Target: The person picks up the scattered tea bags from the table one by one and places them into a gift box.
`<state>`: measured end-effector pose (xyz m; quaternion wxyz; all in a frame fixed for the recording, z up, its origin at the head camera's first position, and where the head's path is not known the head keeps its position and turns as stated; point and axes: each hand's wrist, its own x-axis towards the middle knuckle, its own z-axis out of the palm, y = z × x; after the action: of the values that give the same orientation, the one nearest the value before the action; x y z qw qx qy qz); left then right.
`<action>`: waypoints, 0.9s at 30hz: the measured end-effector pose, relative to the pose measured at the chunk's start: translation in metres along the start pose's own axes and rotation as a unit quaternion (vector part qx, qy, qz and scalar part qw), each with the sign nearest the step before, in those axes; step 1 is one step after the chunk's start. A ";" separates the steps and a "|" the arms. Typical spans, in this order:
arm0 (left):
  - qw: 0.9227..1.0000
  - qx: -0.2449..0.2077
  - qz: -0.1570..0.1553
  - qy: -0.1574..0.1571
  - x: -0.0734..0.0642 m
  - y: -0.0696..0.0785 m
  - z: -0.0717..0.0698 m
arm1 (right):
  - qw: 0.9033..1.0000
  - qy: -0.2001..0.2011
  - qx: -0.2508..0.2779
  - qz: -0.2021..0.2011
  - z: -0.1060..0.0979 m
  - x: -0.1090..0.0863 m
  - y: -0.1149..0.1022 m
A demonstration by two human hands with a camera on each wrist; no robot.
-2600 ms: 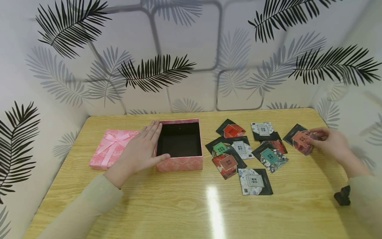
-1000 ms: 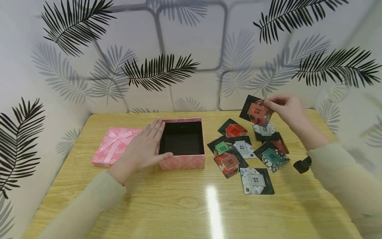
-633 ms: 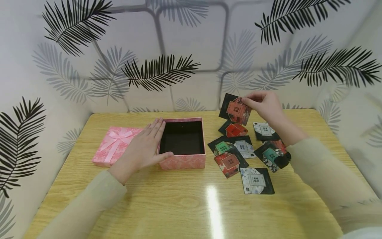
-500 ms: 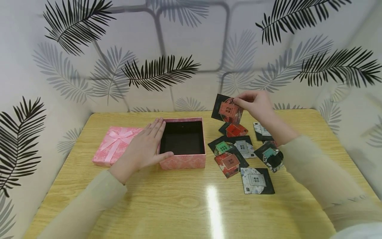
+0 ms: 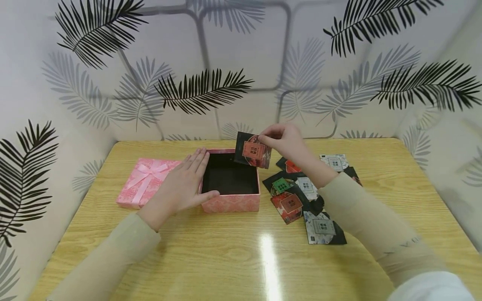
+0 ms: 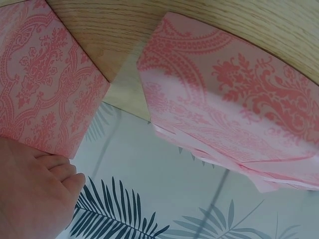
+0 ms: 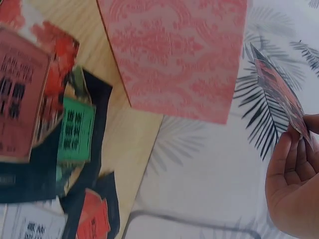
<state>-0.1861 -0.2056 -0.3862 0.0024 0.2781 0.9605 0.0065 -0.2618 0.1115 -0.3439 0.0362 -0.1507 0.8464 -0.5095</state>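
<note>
A pink patterned box (image 5: 230, 204) with a black inside stands uncovered at the table's middle. My left hand (image 5: 180, 184) rests flat along its left rim, fingers straight and thumb out by the front corner. My right hand (image 5: 284, 142) pinches a dark square sachet (image 5: 253, 151) with a reddish label by its upper right edge, over the box's back right corner. In the right wrist view the same sachet (image 7: 279, 89) is seen nearly edge-on between thumb and fingers. To the left lies the pink lid (image 5: 144, 182) with its ribbon bow, partly behind my left hand.
Several flat sachets lie right of the box, among them a green-labelled sachet (image 5: 280, 184), a red-flowered sachet (image 5: 288, 205) and a white-flowered sachet (image 5: 321, 228). My right forearm (image 5: 361, 217) covers part of them. A patterned wall (image 5: 244, 113) rises behind the wooden table (image 5: 211, 259).
My right hand has picked up the sachet at the far right and carried it left, over the other sachets, to the box. My left hand has stayed on the box rim.
</note>
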 end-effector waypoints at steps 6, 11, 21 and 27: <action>1.000 -0.003 0.000 0.004 -0.001 0.001 0.003 | 1.000 -0.026 0.005 -0.009 0.024 -0.002 -0.005; 1.000 -0.007 -0.004 0.002 -0.002 0.003 0.004 | 0.998 -0.050 -0.005 -0.027 0.043 -0.003 -0.006; 1.000 -0.005 -0.004 0.011 -0.004 0.005 0.007 | 0.988 -0.118 -0.054 -0.078 0.065 -0.009 0.000; 1.000 0.001 -0.007 0.009 -0.005 0.006 0.010 | 0.976 -0.151 -0.112 -0.112 0.072 -0.012 0.000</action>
<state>-0.1787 -0.2034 -0.3957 -0.0065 0.2713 0.9625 0.0084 -0.2352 0.0540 -0.3795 0.0895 -0.3231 0.8605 -0.3835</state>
